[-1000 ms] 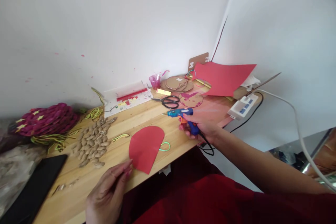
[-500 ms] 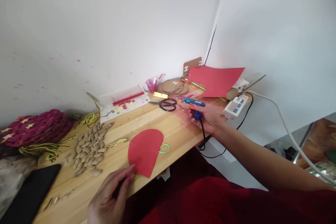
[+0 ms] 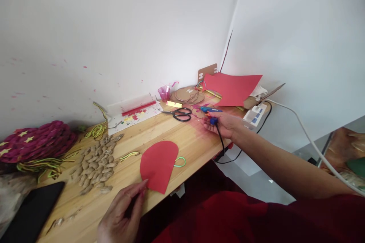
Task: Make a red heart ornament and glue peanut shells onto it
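My left hand (image 3: 122,209) pinches the lower left edge of a red paper piece (image 3: 159,163), rounded at the top and straight along its right side. A small green cord loop (image 3: 180,162) sticks out from that right side. Farther right, my right hand (image 3: 222,123) is closed around a blue glue gun (image 3: 211,109) with an orange trigger, its nozzle facing left. From its handle end hangs a black cord (image 3: 221,140). Just left of the gun lie black-handled scissors (image 3: 181,114) on the wooden table (image 3: 131,174).
Peanuts (image 3: 97,163), a purple braided bundle (image 3: 40,140) with stars and a black phone (image 3: 34,212) are on the left. Cardboard discs (image 3: 186,94), a pink-stained cup (image 3: 164,93) and red paper (image 3: 234,87) lie along the back. A power strip (image 3: 255,115) sits at the right edge.
My right hand and the glue gun have turned slightly, so less of the gun's body shows. My left hand keeps its pinch on the red paper. The whole view has shifted a little.
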`<state>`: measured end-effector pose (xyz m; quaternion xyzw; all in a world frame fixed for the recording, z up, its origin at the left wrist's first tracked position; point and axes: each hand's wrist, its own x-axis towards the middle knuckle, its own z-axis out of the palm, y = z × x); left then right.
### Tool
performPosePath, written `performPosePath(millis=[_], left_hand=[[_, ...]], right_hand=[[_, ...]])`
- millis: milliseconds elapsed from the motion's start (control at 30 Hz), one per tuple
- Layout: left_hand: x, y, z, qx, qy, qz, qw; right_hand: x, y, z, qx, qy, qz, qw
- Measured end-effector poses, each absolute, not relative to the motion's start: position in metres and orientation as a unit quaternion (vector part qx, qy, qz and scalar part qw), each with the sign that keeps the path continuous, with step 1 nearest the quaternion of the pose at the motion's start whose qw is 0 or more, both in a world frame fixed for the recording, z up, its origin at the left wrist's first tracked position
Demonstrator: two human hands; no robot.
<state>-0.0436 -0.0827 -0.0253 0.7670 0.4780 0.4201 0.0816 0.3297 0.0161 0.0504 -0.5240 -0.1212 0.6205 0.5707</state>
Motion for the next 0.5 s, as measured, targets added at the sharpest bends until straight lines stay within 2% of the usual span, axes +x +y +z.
performPosePath(millis=[233, 500], left_hand=[[-0.048, -0.083, -0.03, 0.772, 0.468, 0.424, 0.067], [-0.053, -0.084, -0.034, 0.775, 0.47, 0.417, 0.068]], right_hand=[[0.333, 0.011, 0.072, -0.553, -0.156, 0.629, 0.524], [0.326, 0.0, 0.063, -0.568, -0.186, 0.58, 0.553]])
